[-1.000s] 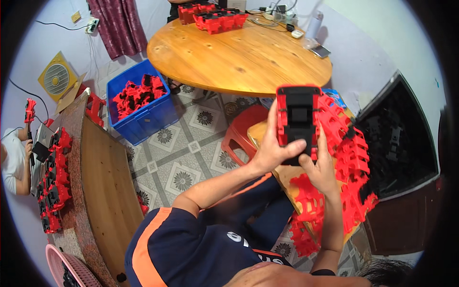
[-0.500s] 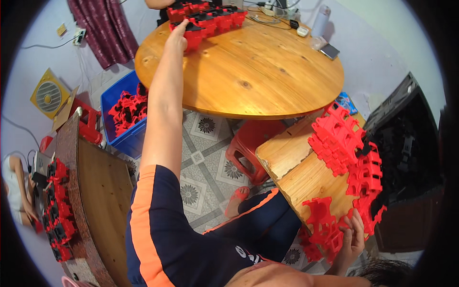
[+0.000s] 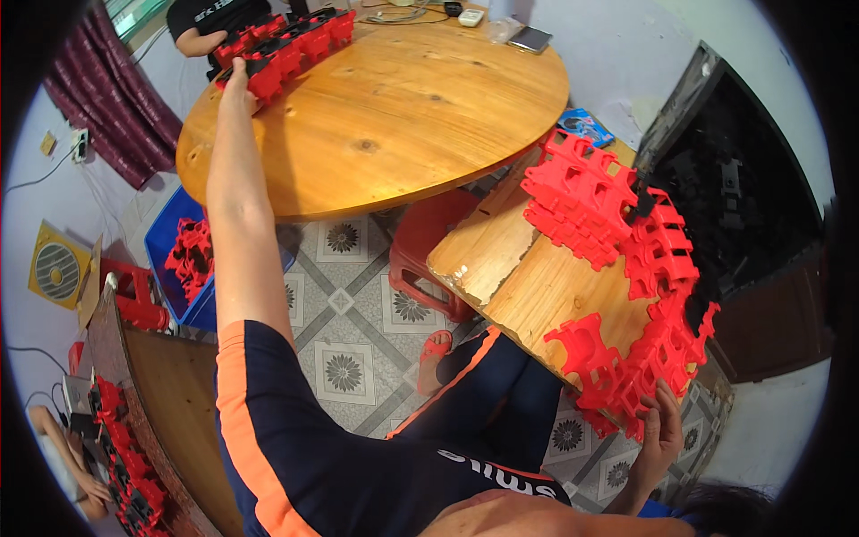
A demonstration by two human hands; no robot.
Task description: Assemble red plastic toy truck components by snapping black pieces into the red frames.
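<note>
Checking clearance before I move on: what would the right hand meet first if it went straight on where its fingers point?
Most likely the red plastic frames just beyond the fingertips of the right hand; depth is unclear, so it may already be touching them.

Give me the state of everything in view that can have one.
Red-and-black units, lined up on the round table
Red parts, heaped on the small wooden table
Left hand, at the nearest unit, grip hidden
Right hand, open beside the red parts, fingers bent
Blue bin, uncovered, red pieces inside
Red stool, upright, partly hidden
Phone-like device, lying flat
Curtain, hanging in folds
</note>
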